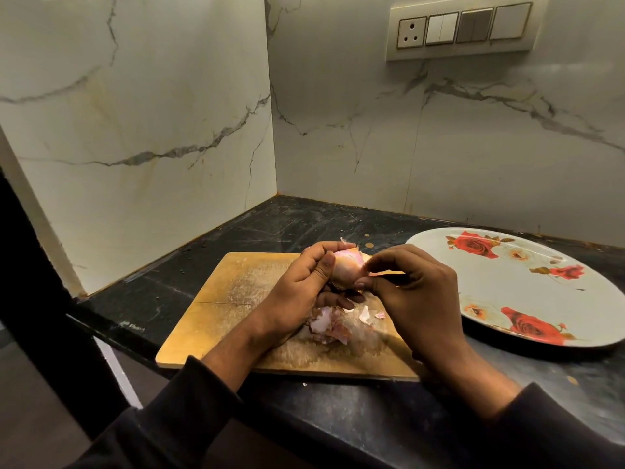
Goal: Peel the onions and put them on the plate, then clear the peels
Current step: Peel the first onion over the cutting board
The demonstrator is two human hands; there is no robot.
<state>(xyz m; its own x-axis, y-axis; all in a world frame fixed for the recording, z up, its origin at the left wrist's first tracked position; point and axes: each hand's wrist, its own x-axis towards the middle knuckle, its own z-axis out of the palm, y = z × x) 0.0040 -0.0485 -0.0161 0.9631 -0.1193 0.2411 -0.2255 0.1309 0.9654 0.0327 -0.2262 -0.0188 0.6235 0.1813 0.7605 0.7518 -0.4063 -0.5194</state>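
Over the wooden cutting board (236, 313), both hands work at one onion (348, 270) held clear of the wood. Dark sleeves (189, 411) come in from six o'clock. At the near edge, the board overhangs nothing and lies flat on the black countertop (338, 421). Just past the wrists, a small heap of pink and white peels (329, 324) lies on the board, partly under the left hand (301, 292). That hand curls its fingers round the onion from nine o'clock, thumb on the near side. At three o'clock of the onion, the right hand (419, 299) pinches a strip of skin at the bulb's surface between thumb and fingertips, the other fingers curled in. The bulb shows pale pink, with a papery tip sticking up at twelve o'clock. Farther off, at two o'clock of the board, an oval rose-patterned plate (527, 286) rests on the counter, apart from the board. Behind everything stand veined marble walls (152, 113), with a switch panel (461, 28) at one o'clock.
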